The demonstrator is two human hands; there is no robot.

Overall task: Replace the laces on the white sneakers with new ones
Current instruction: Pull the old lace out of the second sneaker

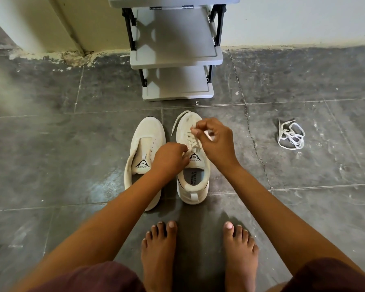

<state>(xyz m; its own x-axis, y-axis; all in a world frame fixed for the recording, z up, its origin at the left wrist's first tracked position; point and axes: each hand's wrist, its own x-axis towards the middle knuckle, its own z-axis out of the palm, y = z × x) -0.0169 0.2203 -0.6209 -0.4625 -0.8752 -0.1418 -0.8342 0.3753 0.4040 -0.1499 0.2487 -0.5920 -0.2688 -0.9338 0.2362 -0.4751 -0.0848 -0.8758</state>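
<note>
Take the laced sneaker (193,196) as your landmark: it stands toe-away on the dark tiled floor (72,154), just ahead of your bare feet (158,256). Your right hand (216,142) hovers over its eyelets, fingers curled, thumb and forefinger pinching the lace (190,138) toward the toe. Your left hand (170,159) comes in from the sneaker's left side, its fingertips closed on the same lace just above the tongue label. One free end of that lace trails off the toe's left edge.

The unlaced sneaker (148,131) sits just beside the landmark's left flank, with a narrow gap between the two. The grey shoe rack (177,60) stands beyond the toe, near but apart, against the wall (293,22). A tangled lace (291,134) lies well off to the sneaker's right, with open floor between them and more open floor left of the pair.
</note>
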